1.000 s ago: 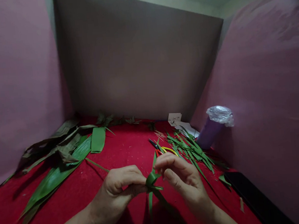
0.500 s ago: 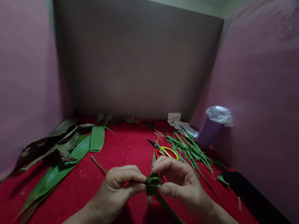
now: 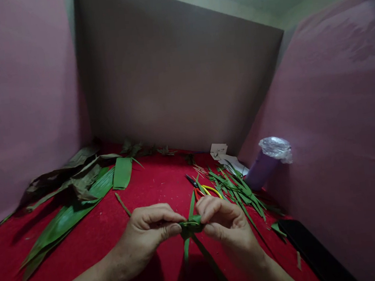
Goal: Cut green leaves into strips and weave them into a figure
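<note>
A small folded piece made of green leaf strips (image 3: 191, 225) is held between both hands above the red cloth. My left hand (image 3: 152, 230) pinches its left end between thumb and forefinger. On its right end, the thumb and forefinger of my right hand (image 3: 226, 226) are closed. One strip sticks up behind the folds, and long strip ends hang down below. Just beyond my right hand lie scissors (image 3: 197, 188) with red and yellow handles, partly covered by the fingers.
Cut green strips (image 3: 235, 187) lie in a heap at the right, near a purple cup (image 3: 260, 170) topped with clear plastic. Broad green leaves (image 3: 71, 219) and dried leaves (image 3: 73, 180) are on the left. A black flat object (image 3: 313, 248) lies at the right edge.
My right thumb and forefinger have closed onto the right end of the folded leaf piece, which was looped and standing more open before. My left hand keeps its pinch.
</note>
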Demonstrator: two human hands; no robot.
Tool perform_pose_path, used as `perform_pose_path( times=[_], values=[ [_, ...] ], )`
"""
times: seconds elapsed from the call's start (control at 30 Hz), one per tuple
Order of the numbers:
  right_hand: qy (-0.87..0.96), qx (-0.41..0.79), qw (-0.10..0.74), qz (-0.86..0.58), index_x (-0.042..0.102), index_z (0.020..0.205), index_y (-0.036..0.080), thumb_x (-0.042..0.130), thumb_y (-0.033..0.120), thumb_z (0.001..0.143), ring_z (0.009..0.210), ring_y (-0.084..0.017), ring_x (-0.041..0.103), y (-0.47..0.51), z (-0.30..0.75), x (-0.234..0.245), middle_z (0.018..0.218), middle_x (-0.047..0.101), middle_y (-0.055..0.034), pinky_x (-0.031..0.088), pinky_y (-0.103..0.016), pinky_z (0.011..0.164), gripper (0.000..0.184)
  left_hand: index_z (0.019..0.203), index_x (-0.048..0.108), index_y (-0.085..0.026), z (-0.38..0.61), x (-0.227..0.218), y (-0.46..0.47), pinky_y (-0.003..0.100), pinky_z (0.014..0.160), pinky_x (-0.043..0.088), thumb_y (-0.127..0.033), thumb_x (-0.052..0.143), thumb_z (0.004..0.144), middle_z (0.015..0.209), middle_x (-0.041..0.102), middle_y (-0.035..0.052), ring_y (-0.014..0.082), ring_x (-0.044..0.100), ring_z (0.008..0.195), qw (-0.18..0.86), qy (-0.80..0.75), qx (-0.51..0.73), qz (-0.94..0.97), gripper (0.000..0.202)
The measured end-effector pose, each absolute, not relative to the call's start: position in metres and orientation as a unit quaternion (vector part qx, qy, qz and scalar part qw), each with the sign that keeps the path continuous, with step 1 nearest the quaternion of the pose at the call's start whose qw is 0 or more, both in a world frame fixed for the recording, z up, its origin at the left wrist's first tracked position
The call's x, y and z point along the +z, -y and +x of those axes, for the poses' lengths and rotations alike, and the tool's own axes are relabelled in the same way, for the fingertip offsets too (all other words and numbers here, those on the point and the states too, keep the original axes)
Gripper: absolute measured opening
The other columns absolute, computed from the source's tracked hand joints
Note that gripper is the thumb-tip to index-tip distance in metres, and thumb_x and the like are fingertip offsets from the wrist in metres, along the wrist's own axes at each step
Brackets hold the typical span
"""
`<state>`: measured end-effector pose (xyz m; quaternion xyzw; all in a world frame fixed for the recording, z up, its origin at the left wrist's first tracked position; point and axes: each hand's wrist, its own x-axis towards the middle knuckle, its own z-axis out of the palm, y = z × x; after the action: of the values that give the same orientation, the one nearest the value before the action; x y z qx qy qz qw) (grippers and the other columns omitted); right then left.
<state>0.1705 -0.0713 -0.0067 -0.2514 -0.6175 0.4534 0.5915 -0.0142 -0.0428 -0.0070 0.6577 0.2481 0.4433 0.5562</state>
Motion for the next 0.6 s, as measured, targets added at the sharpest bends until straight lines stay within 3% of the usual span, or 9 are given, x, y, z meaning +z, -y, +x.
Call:
perform_pose_path(
  times=[0.17, 0.33, 0.6],
  values=[
    [0.607, 0.417, 0.601, -0.309, 0.065, 0.087, 0.022, 0.07, 0.023, 0.073, 0.071, -0.014, 0.054, 0.076, 0.167, -0.006, 0.078, 0.058, -0.0005, 0.046, -0.026, 0.064, 0.015, 0.074, 0.073, -0.016, -0.014, -0.007, 0.043, 0.028, 0.062, 0.045, -0.023, 0.067, 0.072, 0.067, 0.065, 0.0037, 0.0159, 0.059, 0.066, 0.524, -0.277, 0.458, 0.663, 0.009],
    [0.673, 0.282, 0.593, -0.34, 0.066, 0.087, 0.021, 0.063, 0.015, 0.079, 0.078, -0.017, 0.057, 0.08, 0.166, -0.006, 0.082, 0.059, -0.003, 0.047, -0.03, 0.069, 0.01, 0.076, 0.073, -0.017, -0.014, -0.008, 0.044, 0.025, 0.061, 0.044, -0.023, 0.065, 0.075, 0.067, 0.063, 0.0021, 0.014, 0.057, 0.065, 0.49, -0.284, 0.463, 0.682, 0.01],
    [0.757, 0.107, 0.556, -0.326, 0.065, 0.098, 0.024, 0.053, 0.003, 0.081, 0.084, -0.019, 0.059, 0.082, 0.162, -0.008, 0.091, 0.062, -0.0051, 0.049, -0.034, 0.073, 0.03, 0.094, 0.071, -0.02, -0.013, -0.017, 0.042, 0.026, 0.062, 0.045, -0.026, 0.06, 0.079, 0.072, 0.062, 0.0023, 0.0144, 0.056, 0.068, 0.437, -0.296, 0.458, 0.716, 0.019]
  ],
)
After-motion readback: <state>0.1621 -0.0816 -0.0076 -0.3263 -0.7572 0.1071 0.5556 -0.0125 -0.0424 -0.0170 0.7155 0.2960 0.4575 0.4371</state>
